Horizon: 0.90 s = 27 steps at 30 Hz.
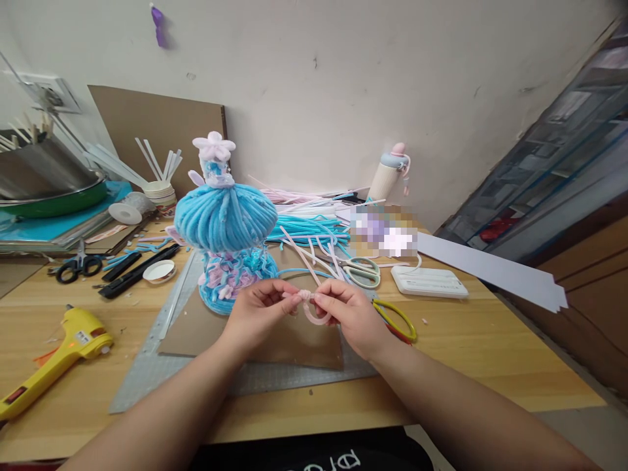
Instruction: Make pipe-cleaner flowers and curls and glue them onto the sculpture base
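Between both hands is a pale pink pipe cleaner (318, 319), bent into a loop with a twisted knot at its top. My left hand (262, 307) pinches its left end between thumb and fingers. On the other side, my right hand (350, 311) grips the loop by the knot, fingers curled. Just beyond my left hand stands a blue fuzzy craft piece (226, 219) with a domed top, a pale flower at its tip and pink flowers round its base. Brown cardboard (294, 350) lies beneath the hands on a grey cutting mat (142, 373).
A yellow glue gun (73, 347) lies at the left, near black-handled scissors (79, 265) and a black cutter (140, 271). Blue pipe cleaners (314, 229) are heaped behind. Light-handled scissors (363, 271), yellow-handled pliers (400, 320) and a white box (429, 282) lie to the right. A bottle (387, 175) stands by the wall.
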Motion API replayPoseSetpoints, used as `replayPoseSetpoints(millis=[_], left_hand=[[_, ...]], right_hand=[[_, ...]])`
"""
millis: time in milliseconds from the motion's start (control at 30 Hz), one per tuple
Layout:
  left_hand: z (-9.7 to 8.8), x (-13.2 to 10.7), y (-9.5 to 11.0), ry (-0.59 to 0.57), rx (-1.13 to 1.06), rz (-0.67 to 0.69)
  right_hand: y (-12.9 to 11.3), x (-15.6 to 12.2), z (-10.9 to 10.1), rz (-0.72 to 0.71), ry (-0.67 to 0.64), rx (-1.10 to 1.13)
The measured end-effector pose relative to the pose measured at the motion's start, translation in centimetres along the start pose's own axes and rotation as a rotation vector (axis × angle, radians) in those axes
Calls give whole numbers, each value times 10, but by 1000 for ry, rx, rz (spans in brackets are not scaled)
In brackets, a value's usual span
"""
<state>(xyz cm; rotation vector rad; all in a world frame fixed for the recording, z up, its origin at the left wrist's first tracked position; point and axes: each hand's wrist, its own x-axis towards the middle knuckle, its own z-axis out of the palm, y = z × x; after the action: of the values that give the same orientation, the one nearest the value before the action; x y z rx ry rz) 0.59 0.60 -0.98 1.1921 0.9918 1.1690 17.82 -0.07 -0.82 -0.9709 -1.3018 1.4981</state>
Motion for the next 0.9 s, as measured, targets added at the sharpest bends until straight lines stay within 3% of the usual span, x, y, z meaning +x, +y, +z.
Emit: replayPoseSetpoints(millis=[100, 233, 433, 667, 800, 900], left_hand=[[1, -1, -1, -68, 21, -31], [-1, 0, -1, -44, 80, 3], [-1, 1, -5, -38, 189, 196], [3, -2, -7, -37, 425, 114], [3, -3, -4, -113, 420, 88], [0, -1, -1, -66, 413, 53]], right_hand=[[2, 0, 2, -9, -75, 38], [2, 0, 4, 93, -83, 209], [-1, 0, 5, 251, -170, 341], [5, 1, 4, 140, -87, 183], [8, 2, 4, 65, -38, 12], [5, 6, -1, 18, 21, -57]])
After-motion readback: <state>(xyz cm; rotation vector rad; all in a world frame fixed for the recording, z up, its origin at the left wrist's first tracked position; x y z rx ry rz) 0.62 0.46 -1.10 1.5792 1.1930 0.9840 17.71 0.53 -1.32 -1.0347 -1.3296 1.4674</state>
